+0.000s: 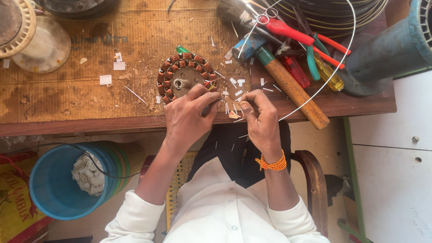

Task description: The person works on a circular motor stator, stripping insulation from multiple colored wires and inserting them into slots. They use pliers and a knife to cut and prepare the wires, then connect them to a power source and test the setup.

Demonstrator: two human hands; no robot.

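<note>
Copper-wound and round, the motor stator with its ring of reddish coils and grey metal hub [183, 81] lies flat on the worn wooden workbench [90, 103], near its front edge. The left hand [186, 118] rests against the stator's lower right rim, fingers curled tight around a thin dark tool whose tip points toward the coils; what kind of tool it is I cannot tell. The right hand [260, 118], with an orange beaded bracelet at the wrist, sits just beside it, thumb and forefinger pinched shut on something small and pale, probably one of the white paper slips [237, 83] scattered around. A wooden-handled hammer [292, 87] and red-handled pliers [292, 32] lie behind the hands, and a blue plastic bucket of white scraps [67, 180] stands below the bench. The likely risk, as I judge it, is the tool tip scraping the coil enamel if the left hand presses too hard, or the pinched slip buckling or dropping among the scraps. The stator, unclamped, could also skid.
</note>
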